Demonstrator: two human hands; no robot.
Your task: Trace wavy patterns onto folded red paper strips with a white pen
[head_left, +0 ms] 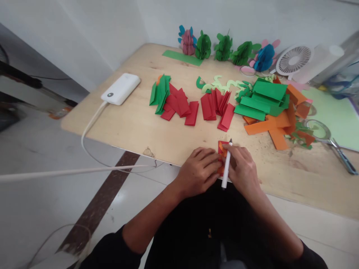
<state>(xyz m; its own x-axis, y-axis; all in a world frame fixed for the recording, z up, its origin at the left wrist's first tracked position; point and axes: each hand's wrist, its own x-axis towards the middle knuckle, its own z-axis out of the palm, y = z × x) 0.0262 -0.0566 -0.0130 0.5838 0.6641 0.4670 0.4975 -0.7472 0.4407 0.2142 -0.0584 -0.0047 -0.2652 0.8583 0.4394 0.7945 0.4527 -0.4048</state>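
Near the front edge of the table, a small folded red paper point(221, 172) lies with an orange paper piece point(221, 148) on top. From the left, my left hand point(198, 170) rests over the papers, its fingers stretched out and pressing them down. My right hand point(243, 166) is closed around a white marker point(226, 168) with a dark tip. The marker points away from me, its tip uncovered at the top. Fingertips of my right hand touch the orange piece, and both hands cover much of the red paper.
Folded red papers point(191, 113) and green papers point(160, 93) lie beyond my hands. A green-and-orange paper pile point(269, 97) is at right, near scissors point(343, 155). Paper figures point(223, 48) and a white fan point(294, 59) stand behind. A white power bank point(120, 89) trails a cable off the left edge.
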